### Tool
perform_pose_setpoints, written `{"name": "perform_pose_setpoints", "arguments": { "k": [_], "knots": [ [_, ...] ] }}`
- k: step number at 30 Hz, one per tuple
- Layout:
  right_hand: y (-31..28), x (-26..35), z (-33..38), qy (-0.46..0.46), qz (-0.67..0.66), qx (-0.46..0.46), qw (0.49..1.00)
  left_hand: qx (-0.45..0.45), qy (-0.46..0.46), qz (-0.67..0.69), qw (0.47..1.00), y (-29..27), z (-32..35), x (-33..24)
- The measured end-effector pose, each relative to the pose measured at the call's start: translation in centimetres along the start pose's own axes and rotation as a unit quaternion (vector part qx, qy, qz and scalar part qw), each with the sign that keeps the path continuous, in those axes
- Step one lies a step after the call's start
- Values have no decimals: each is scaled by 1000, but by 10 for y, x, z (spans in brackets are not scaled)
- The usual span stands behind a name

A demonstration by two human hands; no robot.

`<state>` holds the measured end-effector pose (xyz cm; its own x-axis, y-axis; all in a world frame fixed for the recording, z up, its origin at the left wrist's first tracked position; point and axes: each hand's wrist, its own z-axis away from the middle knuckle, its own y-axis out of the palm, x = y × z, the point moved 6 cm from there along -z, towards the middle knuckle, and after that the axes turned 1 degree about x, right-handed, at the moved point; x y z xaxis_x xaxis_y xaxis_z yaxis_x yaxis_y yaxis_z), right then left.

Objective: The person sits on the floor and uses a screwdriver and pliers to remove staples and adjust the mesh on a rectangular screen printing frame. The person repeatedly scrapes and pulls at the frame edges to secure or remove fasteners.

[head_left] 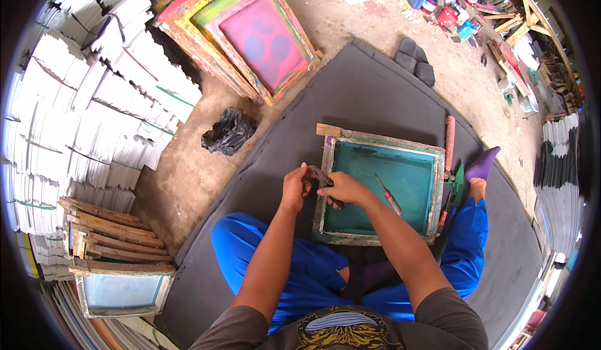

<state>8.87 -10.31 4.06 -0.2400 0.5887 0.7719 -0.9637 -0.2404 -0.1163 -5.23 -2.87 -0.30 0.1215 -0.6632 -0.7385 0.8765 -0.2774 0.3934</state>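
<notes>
My right hand (pixel 345 188) is closed around a dark, bent object (pixel 320 176); a dark end pokes out below the fingers, and its kind is hard to make out. My left hand (pixel 294 187) is closed with its fingertips at the other end of this object. Both hands are over the left edge of a wooden screen-printing frame (pixel 382 140) with teal mesh, which lies flat in front of my crossed legs. On the mesh rests a screwdriver (pixel 389 198) with a red handle, just right of my right hand.
Right of the frame lie a red-handled stick (pixel 449 140), a green-bladed scraper (pixel 459 184) and a red-and-black tool (pixel 444 217) on the dark mat (pixel 369 87). A black plastic bag (pixel 230 131), stained frames (pixel 263 43), slippers (pixel 414 61) and white paper stacks (pixel 94 112) surround it.
</notes>
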Motion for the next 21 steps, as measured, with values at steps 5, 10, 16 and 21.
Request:
{"name": "perform_pose_setpoints", "arguments": {
  "k": [5,10,16,21],
  "knots": [
    [9,8,-1,15,-63,86,994,36,-92,161,982,-6,-3,11],
    [15,1,-3,31,-110,151,982,59,-126,201,970,-6,-4,10],
    [4,-19,-7,58,-251,105,960,-175,70,-62,980,-41,-2,-17],
    [-23,-36,-15,67,-364,59,927,-339,182,-304,872,-43,18,-45]
  ]
}}
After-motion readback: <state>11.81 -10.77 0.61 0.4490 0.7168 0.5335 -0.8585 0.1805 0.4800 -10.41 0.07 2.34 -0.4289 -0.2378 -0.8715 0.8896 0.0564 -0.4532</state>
